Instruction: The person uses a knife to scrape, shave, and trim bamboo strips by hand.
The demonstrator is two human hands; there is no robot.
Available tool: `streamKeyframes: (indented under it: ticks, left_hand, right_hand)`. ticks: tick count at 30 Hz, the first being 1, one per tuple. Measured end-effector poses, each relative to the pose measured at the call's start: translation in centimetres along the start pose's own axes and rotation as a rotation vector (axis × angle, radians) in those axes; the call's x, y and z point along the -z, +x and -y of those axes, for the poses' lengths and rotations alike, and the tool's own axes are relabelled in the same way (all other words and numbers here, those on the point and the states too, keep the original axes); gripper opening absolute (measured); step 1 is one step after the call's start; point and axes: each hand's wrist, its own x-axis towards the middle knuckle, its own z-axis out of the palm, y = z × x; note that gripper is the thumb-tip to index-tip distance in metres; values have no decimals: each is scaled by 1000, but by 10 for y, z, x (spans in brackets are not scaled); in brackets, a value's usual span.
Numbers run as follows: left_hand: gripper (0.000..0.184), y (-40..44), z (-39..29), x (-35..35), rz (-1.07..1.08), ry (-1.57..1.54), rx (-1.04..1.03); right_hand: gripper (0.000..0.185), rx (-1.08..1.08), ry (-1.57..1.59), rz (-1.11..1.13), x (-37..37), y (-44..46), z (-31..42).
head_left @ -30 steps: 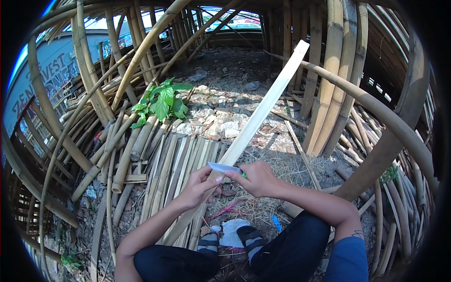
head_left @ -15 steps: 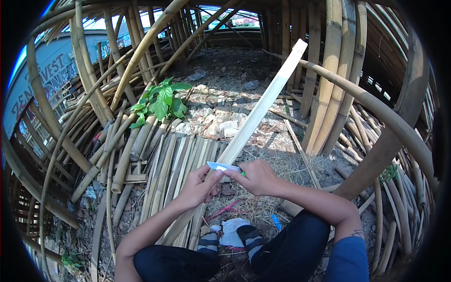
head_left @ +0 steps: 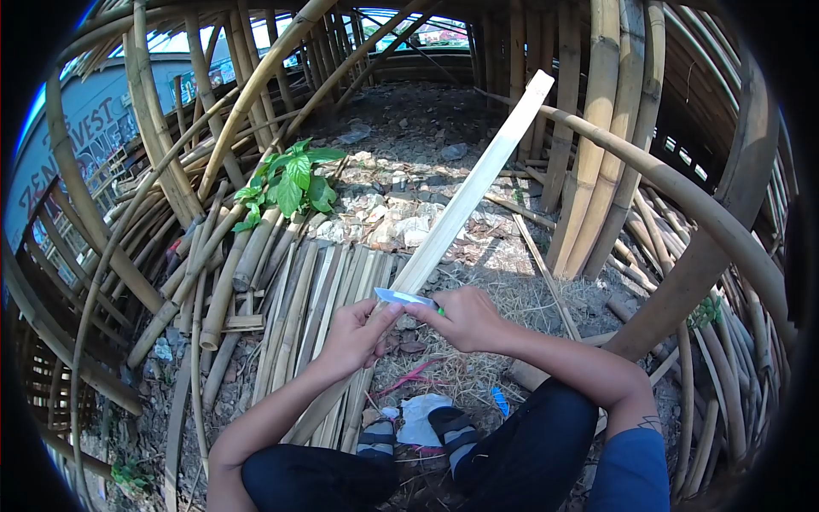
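R hand (head_left: 465,320) w/ knife (head_left: 404,298) edge across 1 strip (head_left: 478,183).

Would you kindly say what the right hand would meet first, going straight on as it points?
The right hand would probably meet the left hand first, close ahead of it; whether they touch is unclear.

One knife (head_left: 405,298), one held bamboo strip (head_left: 471,193), two strapped sandals (head_left: 460,437), three leafy plants (head_left: 292,175), one blue scrap (head_left: 500,401), one whitish sheet (head_left: 421,418); bamboo poles (head_left: 601,94) and ground-laid slats (head_left: 296,311) overlap past counting.
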Motion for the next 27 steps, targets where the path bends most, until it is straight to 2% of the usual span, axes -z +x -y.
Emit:
streamKeyframes:
  ticks: [5,8,27]
  left_hand:
    - [37,-1,-1,0,-32,34,3]
    - [38,-3,-1,4,-41,-5,35]
    - [39,-3,-5,4,-46,92,55]
  right_hand:
    - [77,-19,-26,27,4,2,-1]
    - [77,-70,42,-59,2,4,-14]
    - [79,-112,-153,-64,16,5,-22]
